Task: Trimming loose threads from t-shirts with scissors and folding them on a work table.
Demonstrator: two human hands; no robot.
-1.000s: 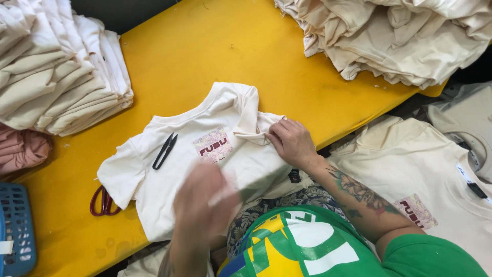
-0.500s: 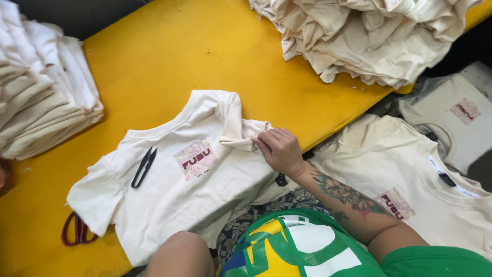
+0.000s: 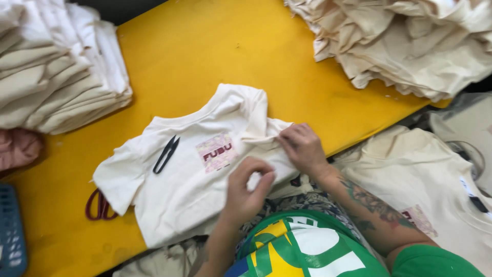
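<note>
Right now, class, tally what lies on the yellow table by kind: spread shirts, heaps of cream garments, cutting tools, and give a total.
Spread cream T-shirt, under the left hand and right hand: 1
Heaps of cream garments, folded stack and loose pile: 2
Cutting tools, black thread snips and red-handled scissors: 2
Total on the yellow table: 5

cream t-shirt (image 3: pixel 184 179) showing a pink patch with dark red lettering, black snips (image 3: pixel 165 153) lying on it, yellow table (image 3: pixel 205 56) underneath, dark red scissors (image 3: pixel 96 205), blue basket (image 3: pixel 10 236), green-yellow-blue cap (image 3: pixel 302 251)
</note>
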